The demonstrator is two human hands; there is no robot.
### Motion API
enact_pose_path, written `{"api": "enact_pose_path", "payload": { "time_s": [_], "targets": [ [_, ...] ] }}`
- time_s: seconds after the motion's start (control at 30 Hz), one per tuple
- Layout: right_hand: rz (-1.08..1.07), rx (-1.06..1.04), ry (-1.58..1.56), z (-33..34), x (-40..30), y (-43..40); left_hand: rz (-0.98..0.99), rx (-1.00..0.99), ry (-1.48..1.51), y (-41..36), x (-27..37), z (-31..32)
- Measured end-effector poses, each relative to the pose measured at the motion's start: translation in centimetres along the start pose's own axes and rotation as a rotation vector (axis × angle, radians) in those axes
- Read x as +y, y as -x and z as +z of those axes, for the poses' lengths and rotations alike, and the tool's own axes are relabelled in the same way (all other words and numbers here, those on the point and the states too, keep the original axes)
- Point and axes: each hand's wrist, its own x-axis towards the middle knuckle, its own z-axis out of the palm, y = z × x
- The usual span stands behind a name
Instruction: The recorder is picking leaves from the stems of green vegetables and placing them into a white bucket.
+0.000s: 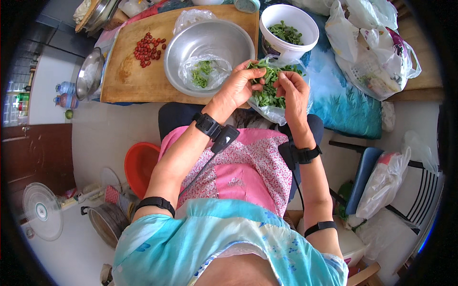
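Note:
My left hand pinches a sprig of leafy greens between thumb and fingers. Close beside it, my right hand has its thumb and fingertips together at the same greens; whether a piece is between them is too small to tell. Under both hands lies a clear plastic bag full of green leaves. To the left stands a wide metal basin, with a clear bag inside it that holds a few green stems. Behind my hands is a white bucket with picked leaves in it.
Red dates lie on the wooden board left of the basin. A second metal bowl stands at its left edge. White plastic bags fill the back right, on the table with a blue cloth. A red tub is on the floor.

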Motion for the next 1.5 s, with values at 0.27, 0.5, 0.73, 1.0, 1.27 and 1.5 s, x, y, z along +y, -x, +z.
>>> {"api": "enact_pose_path", "payload": {
  "time_s": [0.27, 0.5, 0.73, 1.0, 1.27, 1.5],
  "targets": [
    [0.146, 0.025, 0.077, -2.4, 2.6, 1.3, 0.078, -0.114, -0.067, -6.4, 3.9, 1.5],
    [0.208, 0.04, 0.076, -4.3, 3.5, 1.8, 0.097, -0.016, 0.034, -13.0, 5.1, 5.8],
    [0.199, 0.052, 0.189, -5.2, 4.7, 0.3, 0.143, -0.066, 0.063, -12.3, 4.2, 4.9],
    [-0.225, -0.014, 0.975, -3.4, 7.2, -4.0, 0.007, -0.125, -0.125, -2.1, 0.3, -0.3],
    [-0.075, -0.164, 1.28, -5.7, 9.9, -4.8, -0.146, -0.029, -0.084, 4.7, -3.9, -5.5],
    [0.237, -0.032, 0.082, -7.9, 5.3, -4.1, -0.099, -0.058, -0.087, 3.8, -4.3, -4.2]
  ]
}}
